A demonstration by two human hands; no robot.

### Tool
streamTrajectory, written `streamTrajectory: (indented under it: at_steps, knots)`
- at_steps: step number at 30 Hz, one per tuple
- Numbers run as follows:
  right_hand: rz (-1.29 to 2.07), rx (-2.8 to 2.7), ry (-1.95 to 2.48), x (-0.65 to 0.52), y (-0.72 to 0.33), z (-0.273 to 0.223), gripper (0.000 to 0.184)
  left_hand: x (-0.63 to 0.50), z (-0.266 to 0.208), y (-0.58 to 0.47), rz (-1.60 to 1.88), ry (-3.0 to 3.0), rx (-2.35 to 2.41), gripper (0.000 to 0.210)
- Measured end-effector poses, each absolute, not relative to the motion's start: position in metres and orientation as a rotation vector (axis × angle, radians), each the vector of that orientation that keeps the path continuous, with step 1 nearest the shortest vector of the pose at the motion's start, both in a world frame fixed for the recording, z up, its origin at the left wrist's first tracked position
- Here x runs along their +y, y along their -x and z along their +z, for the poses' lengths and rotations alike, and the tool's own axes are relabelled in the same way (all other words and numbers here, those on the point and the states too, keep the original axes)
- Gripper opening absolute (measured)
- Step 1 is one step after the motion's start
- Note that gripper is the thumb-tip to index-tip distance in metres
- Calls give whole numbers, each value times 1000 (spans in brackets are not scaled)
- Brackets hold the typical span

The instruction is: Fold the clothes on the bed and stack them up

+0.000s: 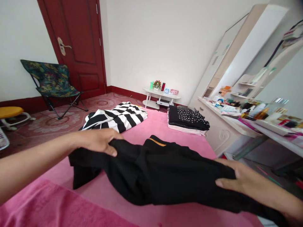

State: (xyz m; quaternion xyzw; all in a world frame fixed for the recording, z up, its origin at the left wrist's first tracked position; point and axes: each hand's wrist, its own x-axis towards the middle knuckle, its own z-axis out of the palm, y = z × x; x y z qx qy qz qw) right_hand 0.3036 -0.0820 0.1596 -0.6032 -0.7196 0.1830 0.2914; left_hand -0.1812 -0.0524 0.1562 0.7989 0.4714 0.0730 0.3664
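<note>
A black garment [170, 173] with an orange strip near its collar stretches between my two hands, low over the pink bed cover [156, 123]. Its left part hangs down in folds, and its right end runs off toward the lower right corner. My left hand [101, 142] grips the garment at its upper left, thumb on the near side. At the right, my right hand [228, 176] pinches the cloth with the thumb in front and the other fingers mostly hidden. Beyond my left hand lies a black-and-white striped garment [120, 116], loosely spread.
A folded stack of dark clothes [187, 118] lies at the bed's far right. The cluttered dressing table [227, 119] borders the right side. A low white table [153, 91], a camping chair [52, 82] and a yellow stool [10, 112] stand beyond. A darker pink blanket [54, 205] covers the near left.
</note>
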Motion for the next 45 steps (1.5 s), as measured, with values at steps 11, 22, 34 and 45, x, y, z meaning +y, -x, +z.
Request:
streamTrajectory:
  at_steps: [11,22,34,45]
  knots:
    - [-218,-1942,1273,-22,-247,109,23,-6,116,115,1183,-2616,1671,35]
    - [296,-1421,1673,6,-276,-15,87,-30,63,31,787,-2887,988,64]
    - [737,-1481,1356,-20,-258,2,96,6,93,16,175,-3114,1007,34]
    - [256,-1789,1481,-8,-244,-9,69,-6,77,175,540,-2273,1556,29]
